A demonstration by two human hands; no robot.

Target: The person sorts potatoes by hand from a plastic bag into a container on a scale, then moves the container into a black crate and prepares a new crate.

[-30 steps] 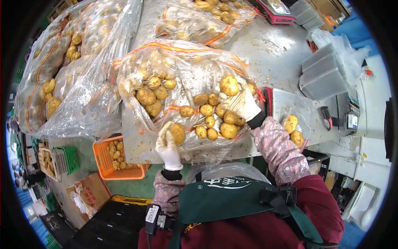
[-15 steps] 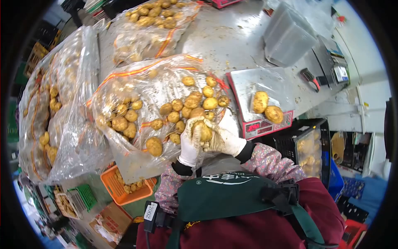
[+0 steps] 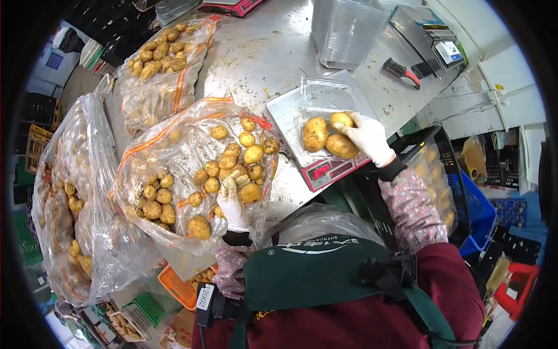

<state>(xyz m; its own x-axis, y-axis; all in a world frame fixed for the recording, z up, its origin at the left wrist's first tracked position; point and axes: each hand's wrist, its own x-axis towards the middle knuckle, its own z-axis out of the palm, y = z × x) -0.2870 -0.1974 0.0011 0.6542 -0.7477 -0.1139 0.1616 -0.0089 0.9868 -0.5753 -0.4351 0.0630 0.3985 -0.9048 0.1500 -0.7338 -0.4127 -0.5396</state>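
With our right hand [image 3: 369,138] we pinch a potato [image 3: 341,120] in the clear tray [image 3: 317,110] on the scale [image 3: 284,110], likely firm, gritty and best held round its middle, but cannot tell whether our left hand [image 3: 232,203], among loose potatoes [image 3: 253,154], grips any.

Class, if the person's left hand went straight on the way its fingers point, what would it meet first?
Probably the loose potatoes just beyond the left hand, though depth is hard to judge.

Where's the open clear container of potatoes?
In the head view, right of centre, the clear container sits on the scale, with the right hand on a potato there.
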